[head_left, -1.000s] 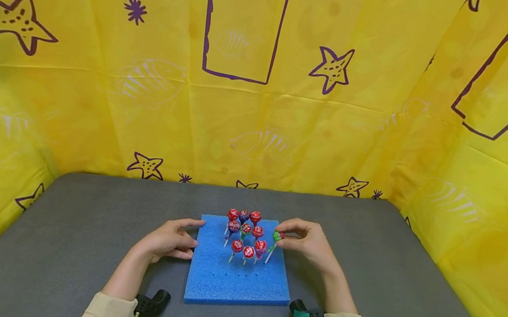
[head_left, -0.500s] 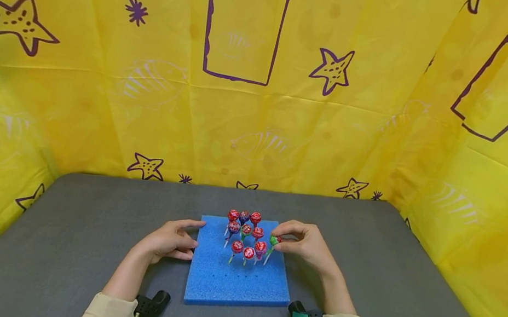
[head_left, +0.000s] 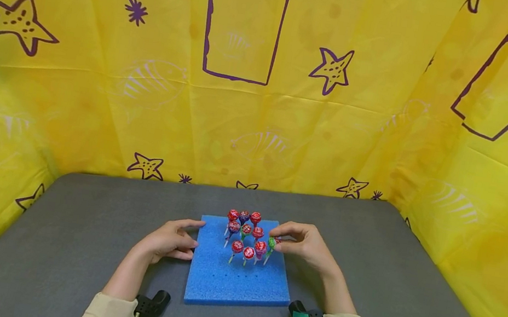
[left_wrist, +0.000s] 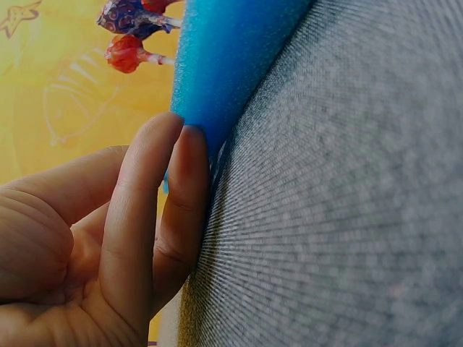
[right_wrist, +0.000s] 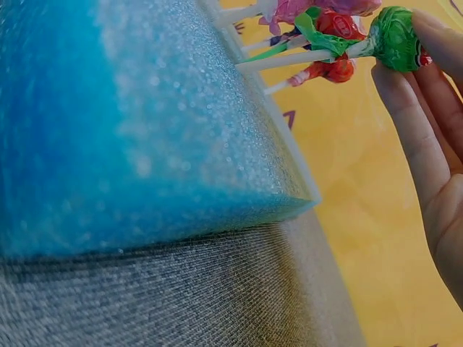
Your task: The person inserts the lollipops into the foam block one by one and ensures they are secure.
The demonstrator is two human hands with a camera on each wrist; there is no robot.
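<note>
Several wrapped lollipops stand upright in rows on a blue foam block (head_left: pixel 237 293), most with red wrappers and a few purple or green. At the block's right side my right hand (head_left: pixel 304 245) pinches the green-wrapped head of a lollipop (right_wrist: pixel 394 37) between thumb and fingertips. Its white stick meets the foam surface in the right wrist view; how deep it sits is hidden. My left hand (head_left: pixel 169 239) touches the block's left edge with extended fingers, as the left wrist view shows up close. Beside the green lollipop is a pink-wrapped one (head_left: pixel 261 247).
A row of small holes (head_left: pixel 238 274) runs across the front part of the foam. The block lies on a dark grey table (head_left: pixel 86 243). Yellow cloth (head_left: pixel 230 121) with sea drawings encloses the back and sides.
My right hand has shifted slightly left and down with the green lollipop, whose stick now looks shorter above the foam. The left hand has stayed at the block's edge.
</note>
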